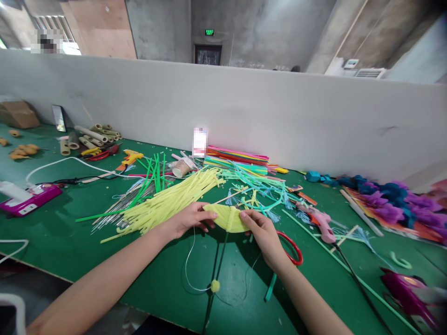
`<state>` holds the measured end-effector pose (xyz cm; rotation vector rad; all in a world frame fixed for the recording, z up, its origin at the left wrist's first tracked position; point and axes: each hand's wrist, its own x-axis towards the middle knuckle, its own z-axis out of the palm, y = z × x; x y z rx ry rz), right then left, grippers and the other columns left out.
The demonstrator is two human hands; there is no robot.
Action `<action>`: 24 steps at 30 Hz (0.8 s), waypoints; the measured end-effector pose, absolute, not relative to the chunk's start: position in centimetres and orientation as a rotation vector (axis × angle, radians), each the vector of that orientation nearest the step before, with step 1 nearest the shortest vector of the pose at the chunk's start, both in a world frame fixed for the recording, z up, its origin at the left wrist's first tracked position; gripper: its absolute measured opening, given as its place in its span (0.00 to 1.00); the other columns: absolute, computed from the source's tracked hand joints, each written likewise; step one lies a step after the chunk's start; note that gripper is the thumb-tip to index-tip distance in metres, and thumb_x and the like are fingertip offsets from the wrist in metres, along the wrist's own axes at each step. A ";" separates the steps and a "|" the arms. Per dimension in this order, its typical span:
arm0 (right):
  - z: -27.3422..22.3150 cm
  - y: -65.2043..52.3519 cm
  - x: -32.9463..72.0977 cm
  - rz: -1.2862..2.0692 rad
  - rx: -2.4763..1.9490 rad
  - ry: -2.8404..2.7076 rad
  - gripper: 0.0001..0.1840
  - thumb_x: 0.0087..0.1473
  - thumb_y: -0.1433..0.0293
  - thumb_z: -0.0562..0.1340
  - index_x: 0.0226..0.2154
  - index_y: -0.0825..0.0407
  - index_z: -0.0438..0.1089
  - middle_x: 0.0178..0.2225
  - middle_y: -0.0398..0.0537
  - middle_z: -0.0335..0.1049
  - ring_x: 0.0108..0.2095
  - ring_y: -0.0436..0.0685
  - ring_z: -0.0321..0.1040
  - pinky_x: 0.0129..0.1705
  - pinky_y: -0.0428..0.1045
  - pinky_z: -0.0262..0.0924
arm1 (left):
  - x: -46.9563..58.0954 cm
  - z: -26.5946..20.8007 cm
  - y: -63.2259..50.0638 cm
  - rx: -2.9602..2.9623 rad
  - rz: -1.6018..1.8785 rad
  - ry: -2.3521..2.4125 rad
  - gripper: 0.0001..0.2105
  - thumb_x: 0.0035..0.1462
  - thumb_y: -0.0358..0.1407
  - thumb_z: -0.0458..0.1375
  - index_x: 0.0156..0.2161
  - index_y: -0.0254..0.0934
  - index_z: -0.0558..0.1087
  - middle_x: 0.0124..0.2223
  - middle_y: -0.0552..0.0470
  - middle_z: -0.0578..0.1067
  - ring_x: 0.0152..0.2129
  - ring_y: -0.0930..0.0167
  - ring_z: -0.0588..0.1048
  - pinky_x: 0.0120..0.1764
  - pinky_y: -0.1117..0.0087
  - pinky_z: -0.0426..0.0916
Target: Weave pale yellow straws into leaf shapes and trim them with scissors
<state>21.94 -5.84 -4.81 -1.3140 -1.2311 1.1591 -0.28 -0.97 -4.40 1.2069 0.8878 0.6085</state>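
Observation:
Between my two hands is a yellow fan-shaped piece (pixel 228 217) that looks made of pipe cleaners laid side by side, with a raised ridge down its middle. My left hand (pixel 195 217) pinches its left end, thumb on top. At the right end, my right hand (pixel 260 228) grips it between thumb and fingers. A thin pale thread (pixel 186 270) hangs in a loop below, near a small yellow fuzzy ball (pixel 215 285). A dark thin stem or cord runs down from the piece's middle. Red-handled scissors (pixel 293 249) lie partly hidden behind my right hand.
Loose yellow pipe cleaners (pixel 171 200) spread at left, beside green ones (pixel 155 172). A yellow glue gun (pixel 131 157) lies behind them. On the right are a pink glue gun (pixel 323 223) with a cable and purple flowers (pixel 387 209). Purple power strips (pixel 31 199) sit at both sides.

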 end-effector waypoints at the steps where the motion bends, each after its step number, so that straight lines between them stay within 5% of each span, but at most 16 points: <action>1: -4.8 -5.9 21.9 1.158 -1.312 -1.235 0.19 0.49 0.53 0.64 0.32 0.51 0.72 0.28 0.44 0.68 0.28 0.52 0.61 0.26 0.45 0.55 | -0.3 -4.4 -1.0 1.205 0.611 0.898 0.18 0.48 0.43 0.65 0.41 0.34 0.73 0.37 0.47 0.77 0.29 0.72 0.75 0.29 0.74 0.68; 13: -4.9 -5.9 21.9 1.157 -1.304 -1.258 0.18 0.48 0.52 0.64 0.31 0.50 0.73 0.28 0.44 0.70 0.27 0.53 0.62 0.26 0.46 0.55 | -0.2 -4.2 -1.2 1.186 0.614 0.916 0.17 0.46 0.36 0.64 0.43 0.34 0.72 0.36 0.47 0.77 0.29 0.72 0.75 0.30 0.73 0.69; 24: -4.9 -5.9 21.8 1.154 -1.310 -1.248 0.19 0.47 0.52 0.65 0.31 0.50 0.73 0.27 0.43 0.70 0.26 0.52 0.62 0.26 0.46 0.55 | -0.1 -4.3 -1.1 1.213 0.623 0.920 0.18 0.47 0.41 0.65 0.42 0.33 0.73 0.37 0.47 0.77 0.29 0.71 0.75 0.28 0.74 0.68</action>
